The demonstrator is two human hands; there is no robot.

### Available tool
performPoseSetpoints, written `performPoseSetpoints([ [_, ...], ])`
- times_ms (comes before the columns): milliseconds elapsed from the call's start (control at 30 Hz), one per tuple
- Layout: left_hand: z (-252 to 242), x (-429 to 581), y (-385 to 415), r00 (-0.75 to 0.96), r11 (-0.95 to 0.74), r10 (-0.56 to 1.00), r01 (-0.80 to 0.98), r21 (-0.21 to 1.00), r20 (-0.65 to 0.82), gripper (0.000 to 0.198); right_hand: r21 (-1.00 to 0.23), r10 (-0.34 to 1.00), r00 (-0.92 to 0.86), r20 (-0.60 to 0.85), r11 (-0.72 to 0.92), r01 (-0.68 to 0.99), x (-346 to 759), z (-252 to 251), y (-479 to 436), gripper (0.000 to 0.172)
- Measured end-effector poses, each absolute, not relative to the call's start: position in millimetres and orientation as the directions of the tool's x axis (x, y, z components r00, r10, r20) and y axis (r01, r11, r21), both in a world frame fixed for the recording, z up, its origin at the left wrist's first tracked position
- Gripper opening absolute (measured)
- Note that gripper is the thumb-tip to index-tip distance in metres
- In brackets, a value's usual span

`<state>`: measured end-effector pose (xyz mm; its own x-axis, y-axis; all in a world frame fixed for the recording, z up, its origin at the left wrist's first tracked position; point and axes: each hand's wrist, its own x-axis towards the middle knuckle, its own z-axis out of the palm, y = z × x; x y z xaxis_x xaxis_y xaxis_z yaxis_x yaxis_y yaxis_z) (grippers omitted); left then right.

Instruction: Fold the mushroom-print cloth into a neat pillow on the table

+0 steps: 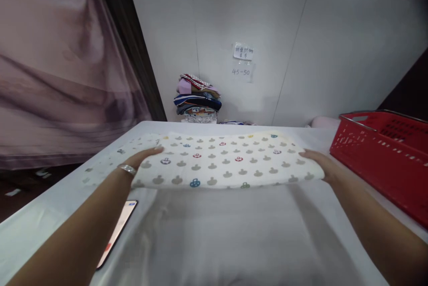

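Note:
A white cloth (220,161) printed with small grey, blue and red shapes lies folded across the white table (227,232). My left hand (142,159) grips its left edge, thumb on top. At the cloth's right end my right hand (317,163) holds the edge, fingers curled under it. The near edge of the cloth is lifted off the table and casts a shadow below. A bracelet sits on my left wrist.
A red plastic basket (381,152) stands at the right. A phone (118,230) lies on the table under my left forearm. A stack of folded cloths (197,99) sits against the white back wall, below a paper note (243,52). A purple curtain (60,63) hangs at the left.

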<state>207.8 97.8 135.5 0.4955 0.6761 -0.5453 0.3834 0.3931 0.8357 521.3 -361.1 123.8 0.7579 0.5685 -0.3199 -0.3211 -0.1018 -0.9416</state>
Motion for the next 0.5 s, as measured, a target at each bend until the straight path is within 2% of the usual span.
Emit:
performPoseSetpoints([
  [100, 104, 223, 108, 0.536, 0.479, 0.508, 0.475, 0.738, -0.674, 0.05, -0.897, 0.534, 0.724, -0.436, -0.191, -0.399, 520, 79, -363, 0.05],
  [233, 68, 234, 106, 0.55, 0.42, 0.519, 0.502, 0.756, -0.654, 0.044, -0.839, 0.488, 0.685, -0.541, -0.258, -0.478, 513, 43, -366, 0.05],
  [367, 60, 219, 100, 0.598, 0.401, 0.468, 0.512, 0.76, -0.65, 0.043, -0.836, 0.463, 0.696, -0.549, -0.3, -0.459, 508, 44, -373, 0.05],
  [433, 61, 207, 95, 0.58, 0.296, 0.51, 0.575, 0.762, -0.635, 0.05, -0.832, 0.434, 0.713, -0.55, -0.358, -0.424, 506, 47, -375, 0.049],
  [500, 61, 197, 87, 0.525, 0.101, 0.627, 0.678, 0.728, -0.576, 0.058, -0.823, 0.411, 0.727, -0.55, -0.413, -0.39, 505, 50, -373, 0.048],
])
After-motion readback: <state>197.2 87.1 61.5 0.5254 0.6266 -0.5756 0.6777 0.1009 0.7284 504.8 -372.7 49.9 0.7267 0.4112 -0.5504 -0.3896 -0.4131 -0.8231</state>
